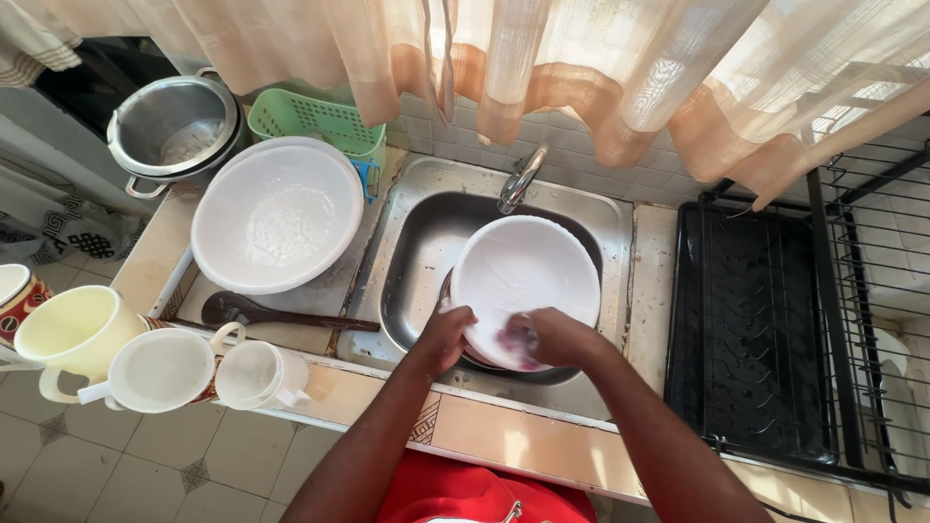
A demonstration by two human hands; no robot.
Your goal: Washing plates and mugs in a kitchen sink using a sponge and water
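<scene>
over sink (407,281), right hand (557,336) hiding pink sponge (513,344)

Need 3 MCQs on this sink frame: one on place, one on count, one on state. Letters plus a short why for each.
1. Where is the white plate that both hands touch?
A. On the black drying rack
B. Over the steel sink
C. Inside the green basket

2. How many cups stand in the cluster at the counter's left end?
A. One
B. Two
C. Four

3. What is the state of the black drip tray?
A. Holds no dishes
B. Stacked with plates
C. Full of cups

Answers:
1 B: the left hand grips the plate's rim and the right hand presses a pink-stained sponge on it, above the sink and below the tap.
2 C: a patterned cup, a pale yellow mug and two white mugs show.
3 A: only its bare ribbed surface is in view.
</scene>
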